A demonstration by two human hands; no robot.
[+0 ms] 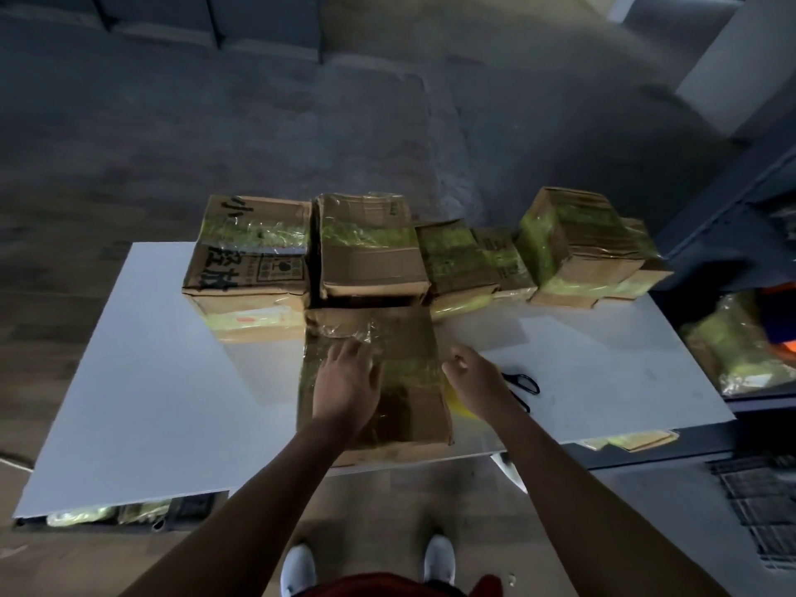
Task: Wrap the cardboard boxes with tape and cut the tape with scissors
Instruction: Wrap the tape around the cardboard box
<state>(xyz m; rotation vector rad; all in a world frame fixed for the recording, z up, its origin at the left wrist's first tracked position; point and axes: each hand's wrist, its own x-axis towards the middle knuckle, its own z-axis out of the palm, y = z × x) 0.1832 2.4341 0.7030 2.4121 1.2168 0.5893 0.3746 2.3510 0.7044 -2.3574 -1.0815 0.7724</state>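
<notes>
A cardboard box (405, 338) with a band of yellowish clear tape across its top lies at the near middle of the white table (150, 381). My left hand (346, 381) rests flat on the box's top, fingers spread. At the box's right edge my right hand (476, 381) is curled, fingers pinched; I cannot tell whether tape is between them. Black-handled scissors (523, 385) lie on the table just right of that hand. A yellow object (458, 402), perhaps the tape roll, shows partly under my right wrist.
Several taped cardboard boxes stand in a row along the table's far edge, from a lettered box (250, 265) at left to a stack (590, 247) at right. More wrapped boxes (732, 351) sit on a dark shelf at right. My white shoes (297, 570) show below.
</notes>
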